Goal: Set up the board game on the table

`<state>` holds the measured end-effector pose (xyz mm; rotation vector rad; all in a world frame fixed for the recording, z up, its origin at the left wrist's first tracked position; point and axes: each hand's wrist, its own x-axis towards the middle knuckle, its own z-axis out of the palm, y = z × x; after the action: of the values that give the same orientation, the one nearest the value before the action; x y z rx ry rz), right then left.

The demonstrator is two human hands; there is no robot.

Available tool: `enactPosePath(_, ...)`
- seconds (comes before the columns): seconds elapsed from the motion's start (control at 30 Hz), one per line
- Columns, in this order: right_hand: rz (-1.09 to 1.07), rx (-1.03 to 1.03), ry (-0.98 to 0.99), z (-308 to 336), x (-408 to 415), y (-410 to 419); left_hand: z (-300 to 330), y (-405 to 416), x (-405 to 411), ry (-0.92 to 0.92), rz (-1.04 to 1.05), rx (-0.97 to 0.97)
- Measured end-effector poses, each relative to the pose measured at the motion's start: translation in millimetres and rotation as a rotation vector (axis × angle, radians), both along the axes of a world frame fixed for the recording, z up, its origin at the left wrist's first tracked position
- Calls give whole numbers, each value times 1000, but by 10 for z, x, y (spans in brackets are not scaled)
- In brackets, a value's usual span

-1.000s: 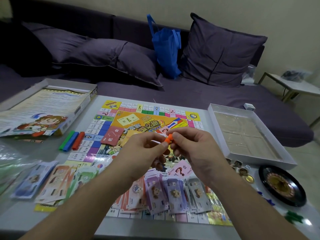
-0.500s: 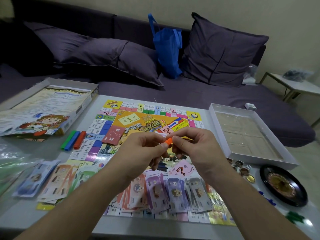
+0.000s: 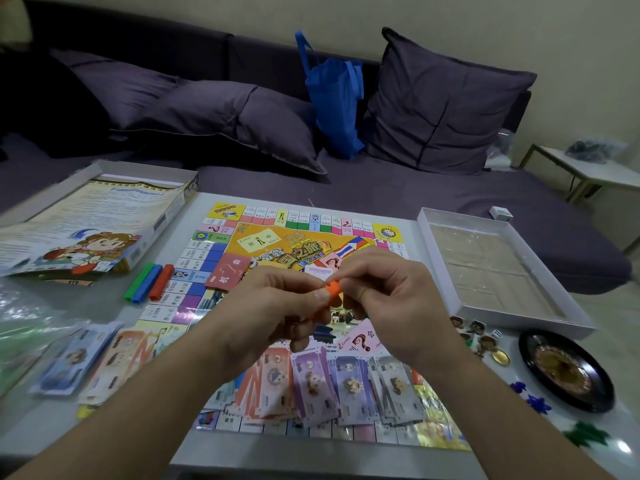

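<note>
You pinch a small orange piece [image 3: 333, 289] between both hands above the game board [image 3: 221, 258].

Nearest you, banknotes [image 3: 311, 382] fan across the board's front edge; your left hand [image 3: 277, 306] and right hand [image 3: 398, 299] grip the piece from either side; farther left lie three coloured sticks [image 3: 149, 282].

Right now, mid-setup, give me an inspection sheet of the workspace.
Surface: pale table, board laid open in the middle.
Job's things: paper money fanned over the board's near edge; green, blue and red sticks left of the board; dice and roulette wheel on the right.
Clutter: box lid left, empty tray right.
Hands: left hand and right hand both pinch an orange piece above the board.
Cables: nothing seen.
Surroundings: purple sofa with a blue bag.
</note>
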<state>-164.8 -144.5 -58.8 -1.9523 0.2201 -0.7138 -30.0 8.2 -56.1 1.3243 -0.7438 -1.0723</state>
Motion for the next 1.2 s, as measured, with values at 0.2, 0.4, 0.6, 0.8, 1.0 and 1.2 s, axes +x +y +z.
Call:
enactPosePath(0.2, 14, -31, -15, 39, 4, 48, 24, 22, -39, 211, -33, -16)
enactPosePath(0.4, -175, 201, -13, -35, 20, 39, 30, -99, -78, 240, 39, -2)
enactPosePath(0.6, -185, 398, -5, 36, 14, -55, 6, -114, -41, 189, 94, 42)
enactPosePath(0.8, -167, 374, -13, 50, 28, -82, 4, -111, -16, 178, 113, 48)
enactPosePath(1.0, -140, 368, -5, 29, 33, -7, -10, -140, -45, 215, 94, 17)
enactPosePath(1.2, -178, 232, 10, 73, 13, -38, -32, -150, -59, 260, 95, -2)
